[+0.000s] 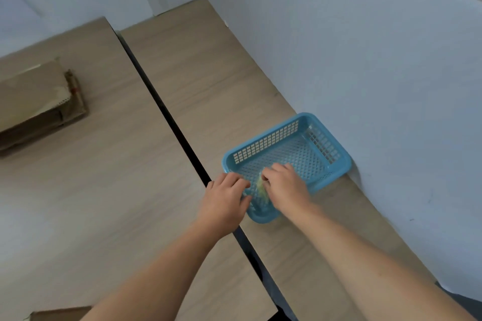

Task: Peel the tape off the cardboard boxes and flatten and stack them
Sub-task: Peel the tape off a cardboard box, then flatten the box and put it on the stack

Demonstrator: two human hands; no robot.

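Both hands meet at the near corner of a light blue plastic mesh basket (323, 135), which sits on the right one of 2 pale wooden tables (208, 86), close against the white wall (365, 60). The right hand (285, 184) is inside the basket with its fingers curled and pinched on a crumpled piece of yellowish clear tape (260, 186). The left hand (224, 203) rests at the basket's rim – its fingers are bent, touching the rim near the tape, but I cannot tell if they grasp anything. A stack of flattened brown cardboard boxes (36, 101) lies well apart, on the left table at the far left. Another brown cardboard piece (60, 313) shows at the bottom edge, partly hidden by the left forearm.
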